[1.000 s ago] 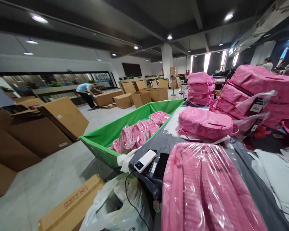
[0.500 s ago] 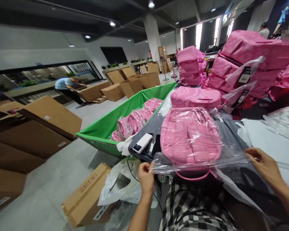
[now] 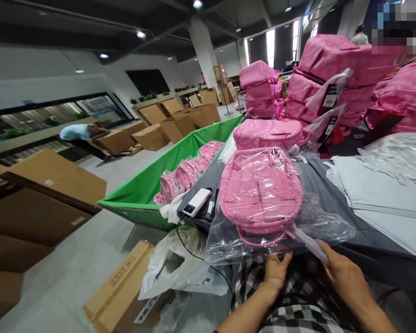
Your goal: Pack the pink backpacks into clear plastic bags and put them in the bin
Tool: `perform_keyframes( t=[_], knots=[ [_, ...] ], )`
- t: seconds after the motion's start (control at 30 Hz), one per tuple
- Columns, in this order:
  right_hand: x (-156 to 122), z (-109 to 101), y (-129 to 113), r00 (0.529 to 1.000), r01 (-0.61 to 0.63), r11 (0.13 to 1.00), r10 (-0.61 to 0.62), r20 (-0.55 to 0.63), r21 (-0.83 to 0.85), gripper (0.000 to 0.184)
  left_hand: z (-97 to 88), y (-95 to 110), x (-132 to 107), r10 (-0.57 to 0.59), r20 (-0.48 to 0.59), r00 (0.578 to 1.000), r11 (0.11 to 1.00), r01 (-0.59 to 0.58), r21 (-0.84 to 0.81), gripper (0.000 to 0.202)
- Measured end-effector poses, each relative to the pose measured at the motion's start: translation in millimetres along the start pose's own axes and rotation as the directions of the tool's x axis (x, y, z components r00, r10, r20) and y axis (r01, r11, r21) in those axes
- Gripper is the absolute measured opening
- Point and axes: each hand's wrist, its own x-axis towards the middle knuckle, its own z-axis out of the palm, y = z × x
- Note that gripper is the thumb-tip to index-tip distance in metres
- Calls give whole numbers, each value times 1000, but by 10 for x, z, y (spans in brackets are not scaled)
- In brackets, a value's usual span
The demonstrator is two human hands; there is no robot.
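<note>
A pink backpack point(image 3: 261, 189) lies inside a clear plastic bag point(image 3: 225, 238) on the dark-covered table in front of me, its carry loop toward me. A translucent white strip point(image 3: 310, 243) runs out from beside the loop. My left hand point(image 3: 275, 275) is at the near edge of the bag, just below the loop, with its fingers pinched on the plastic. To the right, my right hand point(image 3: 345, 277) has its fingers closed at the lower end of the white strip. The palm side of this hand is hidden.
Pink backpacks stand stacked point(image 3: 333, 78) behind. At left, a green-lined bin point(image 3: 131, 187) holds several bagged ones. A white power bank point(image 3: 197, 202) with a cable lies by the table edge. White sheets point(image 3: 384, 185) lie right. A carton point(image 3: 121, 282) sits below; a person point(image 3: 78, 134) bends over boxes.
Both hands have come closer together, from the two ends of the bag's opening to its near middle. The plastic now lies looser and spreads out around the backpack. The view has shifted right.
</note>
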Motion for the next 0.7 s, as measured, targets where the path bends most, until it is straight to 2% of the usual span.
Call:
perform_keyframes(
  t=[0.07, 0.17, 0.27, 0.33, 0.4, 0.47, 0.5, 0.53, 0.57, 0.63, 0.67, 0.7],
  knots=[
    [-88, -53, 4, 999, 39, 999, -39, -15, -35, 44, 70, 93, -94, 76, -67, 995, 997, -75, 21, 29],
    [-251, -147, -96, 997, 81, 996, -81, -3, 44, 44, 217, 308, -256, 168, -13, 986, 985, -167, 36, 34],
    [-379, -227, -236, 997, 56, 977, -67, 48, 205, 44, 424, 544, -318, 150, 56, 987, 987, -147, -58, 46],
    [-455, -243, -260, 998, 32, 966, -44, 42, 258, 46, 522, 617, -320, 137, 81, 987, 987, -129, -94, 45],
    [-540, -219, -207, 1000, 14, 968, -17, 10, 251, 49, 527, 599, -323, 172, 167, 971, 985, -171, -19, 40],
    [-631, -172, -115, 999, -19, 979, 24, -23, 202, 50, 421, 540, -334, 259, 276, 926, 941, -306, 145, 35],
    [-673, -152, -74, 998, -37, 985, 43, -34, 169, 54, 339, 522, -338, 330, 317, 889, 880, -411, 237, 32],
    [-707, -140, -45, 998, -45, 990, 50, -41, 132, 59, 253, 525, -337, 425, 354, 833, 780, -535, 325, 29],
    [-732, -139, -32, 998, -36, 995, 40, -46, 91, 63, 176, 554, -327, 522, 405, 751, 631, -659, 409, 25],
    [-746, -174, -61, 997, 33, 999, -32, -64, 7, 70, 92, 689, -269, 631, 576, 520, 216, -830, 514, 30],
    [-738, -203, -98, 993, 82, 996, -84, -81, -35, 72, 98, 782, -220, 601, 692, 399, 0, -867, 499, 35],
    [-727, -232, -143, 985, 130, 989, -137, -102, -73, 71, 138, 878, -158, 514, 805, 296, -174, -883, 435, 36]
  ],
)
